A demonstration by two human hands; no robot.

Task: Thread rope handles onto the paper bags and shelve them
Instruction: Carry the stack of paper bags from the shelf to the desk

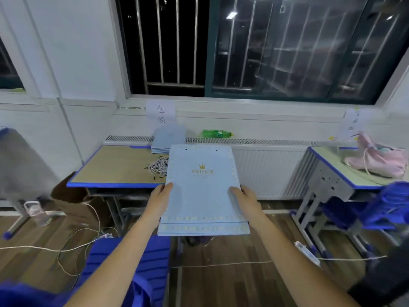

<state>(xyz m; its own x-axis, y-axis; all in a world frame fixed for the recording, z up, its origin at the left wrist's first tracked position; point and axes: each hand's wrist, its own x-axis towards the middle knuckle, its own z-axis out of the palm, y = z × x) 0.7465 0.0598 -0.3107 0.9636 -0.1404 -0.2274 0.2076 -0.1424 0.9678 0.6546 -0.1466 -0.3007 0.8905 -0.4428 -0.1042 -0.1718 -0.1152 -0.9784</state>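
A flat, folded pale-blue paper bag (pixel 202 187), printed with a gold crown and the word "PRINCE", is held up at the centre of the frame, its top edge with two small punched holes pointing away and no rope in them. The left hand (pixel 159 197) grips the bag's left edge and the right hand (pixel 243 196) its right edge, each with the thumb lying on the printed face and the fingers hidden behind the paper, so how they lie there cannot be told. A second layer of the same blue paper shows along the near bottom edge. Behind the bag, left of centre, a wooden desk (pixel 115 167) with blue edging carries a loose heap of white rope handles (pixel 158 166) and, at its far edge, a stack of flat blue bags (pixel 168 138). A green plastic bottle (pixel 216 133) lies on its side on the radiator ledge beneath the barred window (pixel 168 43). A paper sign (pixel 161 113) with two characters hangs on the wall above the stack. At the right edge of the frame a second desk (pixel 332 165) holds a pink bag (pixel 378 160). A blue chair (pixel 130 258) stands in the lower left, with cords trailing over the wooden floor.
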